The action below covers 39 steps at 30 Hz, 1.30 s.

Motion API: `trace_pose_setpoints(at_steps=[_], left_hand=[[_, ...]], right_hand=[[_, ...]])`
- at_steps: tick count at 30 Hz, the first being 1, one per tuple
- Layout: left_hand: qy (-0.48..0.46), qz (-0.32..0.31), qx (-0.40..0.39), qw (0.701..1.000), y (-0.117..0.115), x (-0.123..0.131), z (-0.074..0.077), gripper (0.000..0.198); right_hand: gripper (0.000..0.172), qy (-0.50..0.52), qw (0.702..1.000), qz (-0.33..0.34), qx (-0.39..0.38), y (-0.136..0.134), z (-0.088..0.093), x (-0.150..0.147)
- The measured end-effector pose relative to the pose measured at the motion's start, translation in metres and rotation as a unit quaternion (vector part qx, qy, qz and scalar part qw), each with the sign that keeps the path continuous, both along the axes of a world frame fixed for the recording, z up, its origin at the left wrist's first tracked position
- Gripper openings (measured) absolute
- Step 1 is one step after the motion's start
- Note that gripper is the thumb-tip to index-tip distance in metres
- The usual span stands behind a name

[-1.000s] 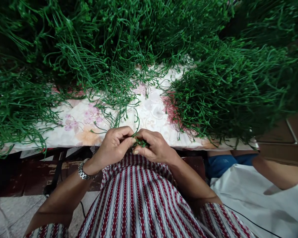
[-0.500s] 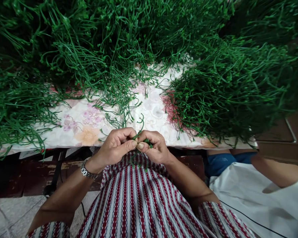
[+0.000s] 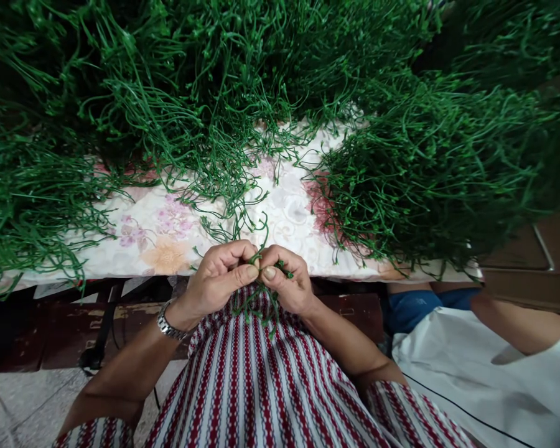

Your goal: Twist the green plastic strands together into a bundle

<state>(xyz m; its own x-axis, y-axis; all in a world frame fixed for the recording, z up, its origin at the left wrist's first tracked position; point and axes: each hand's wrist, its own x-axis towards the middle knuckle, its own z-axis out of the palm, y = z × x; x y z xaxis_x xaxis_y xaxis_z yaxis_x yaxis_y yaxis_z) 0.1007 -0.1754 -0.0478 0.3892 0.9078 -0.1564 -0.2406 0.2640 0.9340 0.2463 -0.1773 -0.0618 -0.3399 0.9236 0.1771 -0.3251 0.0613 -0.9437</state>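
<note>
Thin green stems (image 3: 264, 233) are pinched between my two hands at the near edge of the table. My left hand (image 3: 224, 274), with a metal watch on the wrist, presses thumb and forefinger together on them. My right hand (image 3: 289, 277) meets it fingertip to fingertip and also grips stems, some poking out by its curled fingers. Several stem ends (image 3: 261, 311) hang below both hands in front of the striped clothing. Just beyond the hands, a few loose stems (image 3: 221, 230) lie on the floral cloth (image 3: 280, 211).
Large heaps of green stems cover the back (image 3: 205, 74), the left (image 3: 23, 199) and the right (image 3: 438, 168) of the table. At the right sits another person in a white top (image 3: 485, 367) and blue shorts, beside a brown box (image 3: 513, 286).
The stems hanging beneath my hands now show more clearly and spread wider. Both hands have stayed nearly in place, still pinching.
</note>
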Motion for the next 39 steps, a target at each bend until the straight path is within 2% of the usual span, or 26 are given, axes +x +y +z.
trace_pose_setpoints(at_steps=[4, 8, 12, 15, 18, 21, 25, 27, 30, 34, 39], left_hand=[[-0.022, 0.011, -0.014, 1.0, -0.002, 0.001, 0.001, 0.027], [-0.072, 0.04, -0.017, 0.996, -0.002, 0.005, 0.003, 0.024], [-0.013, 0.049, -0.004, 0.999, 0.0, 0.004, 0.003, 0.023], [0.01, 0.05, -0.002, 0.999, 0.002, -0.001, 0.003, 0.023], [0.019, 0.046, 0.002, 0.999, 0.003, -0.004, 0.004, 0.021], [0.042, 0.049, 0.01, 0.998, 0.004, -0.003, 0.006, 0.019], [0.085, 0.082, 0.045, 0.992, 0.006, 0.003, 0.007, 0.019], [0.124, 0.104, 0.107, 0.981, 0.008, 0.005, 0.009, 0.02], [0.152, 0.106, 0.165, 0.969, 0.01, 0.005, 0.01, 0.02], [0.079, 0.059, 0.121, 0.988, 0.01, 0.003, 0.009, 0.02], [-0.035, 0.042, 0.037, 0.998, 0.008, 0.003, 0.011, 0.018]], right_hand=[[0.026, 0.032, 0.999, -0.01, -0.024, -0.002, -0.002, -0.003], [0.026, 0.077, 0.993, -0.079, -0.034, 0.005, -0.003, -0.001], [0.031, 0.007, 0.992, -0.13, 0.002, 0.02, 0.004, 0.01], [0.032, 0.001, 0.989, -0.151, -0.002, 0.028, 0.011, 0.022], [0.025, -0.007, 0.993, -0.119, -0.018, 0.029, 0.014, 0.033], [0.018, -0.063, 0.997, -0.046, -0.029, 0.024, 0.015, 0.038], [0.033, -0.177, 0.984, 0.037, 0.003, 0.016, 0.016, 0.034], [0.036, -0.173, 0.983, 0.058, 0.009, 0.014, 0.016, 0.029], [0.029, -0.116, 0.987, 0.101, -0.053, 0.012, 0.012, 0.025], [0.023, -0.03, 0.983, 0.138, -0.121, 0.011, 0.003, 0.023], [0.021, -0.008, 0.99, 0.101, -0.098, 0.011, -0.003, 0.021]])
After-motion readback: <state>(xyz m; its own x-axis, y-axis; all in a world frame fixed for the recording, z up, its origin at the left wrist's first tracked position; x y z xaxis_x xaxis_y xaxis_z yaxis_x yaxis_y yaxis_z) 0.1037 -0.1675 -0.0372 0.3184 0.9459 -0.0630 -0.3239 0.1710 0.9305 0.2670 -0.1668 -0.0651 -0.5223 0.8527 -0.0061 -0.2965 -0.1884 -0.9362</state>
